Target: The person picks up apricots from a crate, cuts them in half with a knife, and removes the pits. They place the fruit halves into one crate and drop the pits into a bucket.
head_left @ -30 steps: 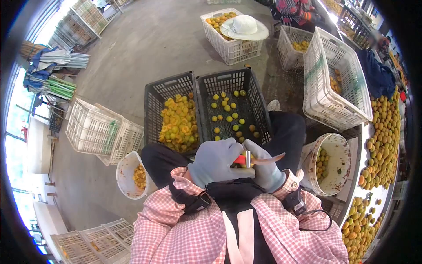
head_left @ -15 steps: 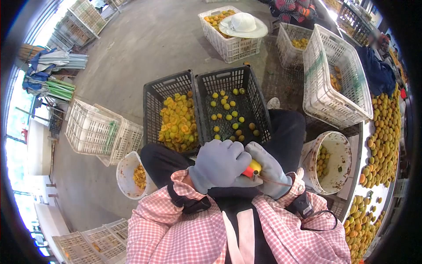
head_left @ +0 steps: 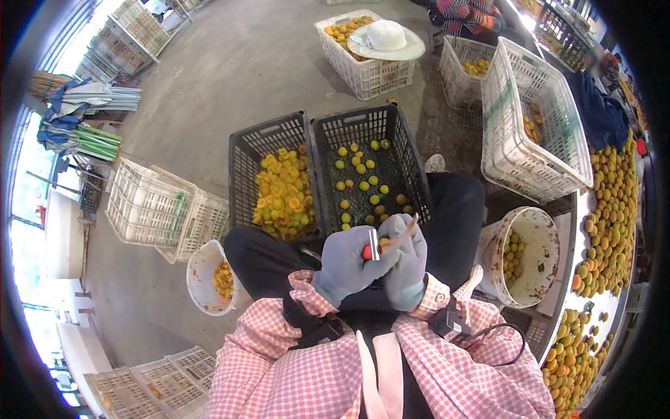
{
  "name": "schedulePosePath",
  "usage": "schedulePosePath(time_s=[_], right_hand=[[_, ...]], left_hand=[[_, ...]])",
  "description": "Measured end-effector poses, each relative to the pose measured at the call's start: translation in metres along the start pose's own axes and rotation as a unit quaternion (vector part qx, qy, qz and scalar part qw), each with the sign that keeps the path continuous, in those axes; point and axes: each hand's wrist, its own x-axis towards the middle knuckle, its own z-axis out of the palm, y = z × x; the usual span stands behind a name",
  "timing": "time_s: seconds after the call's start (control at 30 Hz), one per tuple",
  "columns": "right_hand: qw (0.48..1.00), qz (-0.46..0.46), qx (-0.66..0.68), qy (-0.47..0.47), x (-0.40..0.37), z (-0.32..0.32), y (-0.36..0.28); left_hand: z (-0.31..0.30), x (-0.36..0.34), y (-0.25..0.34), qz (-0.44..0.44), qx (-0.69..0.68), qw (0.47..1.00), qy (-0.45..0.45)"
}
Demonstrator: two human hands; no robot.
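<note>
My left hand (head_left: pixel 347 263), in a grey glove, is closed round a red-handled knife (head_left: pixel 374 244) with a silver metal collar. Its thin brownish blade points up and right, across my right hand (head_left: pixel 406 264). That hand, also gloved, is closed and touches the left. A bit of yellow-orange fruit (head_left: pixel 384 242) shows between them; the rest is hidden by the fingers. Just beyond, a black crate (head_left: pixel 421 178) holds scattered whole yellow-green fruits. Beside it on the left, another black crate (head_left: pixel 239 171) holds a heap of cut yellow fruit.
A white bucket (head_left: pixel 197 265) with fruit pieces stands at left, and a stained bucket (head_left: pixel 499 244) with whole fruit at right. White crates (head_left: pixel 513 150) and a fruit-covered table (head_left: pixel 574 255) line the right side. A hat (head_left: pixel 386 40) rests on a far crate.
Both hands have turned and drawn closer together, the right moving left. The metal collar now stands upright at the left, and the blade points up-right. Less of the fruit shows.
</note>
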Motion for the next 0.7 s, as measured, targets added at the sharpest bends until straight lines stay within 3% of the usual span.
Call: schedulePosePath(time_s=[0.07, 0.1, 0.13, 0.17, 0.2, 0.23, 0.27, 0.3, 0.33, 0.4, 0.47, 0.5, 0.53, 0.57, 0.63, 0.67, 0.7], right_hand=[[1.0, 0.002, -0.007, 0.019, 0.005, 0.002, 0.006], [0.992, -0.025, -0.122, -0.025, 0.012, -0.003, 0.001], [0.992, -0.025, -0.123, -0.024, 0.012, -0.003, -0.009], [0.994, 0.079, -0.062, -0.032, 0.011, -0.002, -0.023], [0.988, -0.008, -0.124, -0.097, 0.013, -0.01, -0.015], [0.968, -0.101, -0.175, -0.148, 0.017, -0.014, -0.013], [0.968, -0.101, -0.175, -0.149, 0.014, -0.012, -0.013], [0.992, 0.075, 0.01, -0.105, 0.009, -0.008, -0.013], [0.948, 0.246, 0.195, -0.053, 0.006, -0.004, -0.015], [0.957, 0.25, 0.145, -0.032, 0.004, 0.0, -0.017], [0.915, 0.281, 0.285, 0.06, 0.002, 0.009, -0.022], [0.915, 0.281, 0.284, 0.059, 0.003, 0.011, -0.018], [0.957, 0.175, 0.218, 0.073, 0.0, 0.013, -0.011], [0.972, 0.121, 0.184, 0.078, -0.001, 0.014, -0.009], [0.99, 0.026, 0.099, 0.099, -0.002, 0.022, -0.016], [0.992, -0.013, 0.048, 0.114, -0.002, 0.026, -0.02], [0.991, -0.081, 0.004, 0.103, 0.001, 0.029, -0.017]], left_hand=[[-0.002, 0.0, 0.002, -0.031, -0.036, 0.999, 0.008], [-0.006, 0.002, 0.0, -0.046, -0.042, 0.998, -0.002], [-0.01, 0.005, 0.0, -0.061, -0.048, 0.997, -0.012], [-0.013, 0.008, 0.004, -0.001, -0.007, 1.0, -0.004], [-0.017, 0.012, 0.007, 0.002, -0.007, 1.0, -0.005], [-0.021, 0.015, 0.01, 0.068, 0.039, 0.997, 0.001], [-0.023, 0.017, 0.011, 0.131, 0.085, 0.988, 0.008], [-0.021, 0.021, 0.01, 0.19, 0.095, 0.977, 0.016], [-0.022, 0.023, 0.011, 0.189, 0.092, 0.978, 0.016], [-0.025, 0.025, 0.016, 0.254, 0.149, 0.956, 0.002], [-0.02, 0.022, 0.017, 0.237, 0.137, 0.962, 0.018], [-0.016, 0.021, 0.018, 0.222, 0.126, 0.966, 0.035], [-0.011, 0.017, 0.014, 0.221, 0.126, 0.967, 0.034], [-0.004, 0.014, 0.008, 0.16, 0.046, 0.985, 0.043], [-0.002, 0.007, 0.013, 0.024, -0.092, 0.995, 0.031], [-0.002, 0.007, 0.018, 0.022, -0.091, 0.995, 0.031], [0.001, 0.007, 0.023, -0.054, -0.166, 0.983, 0.054]])
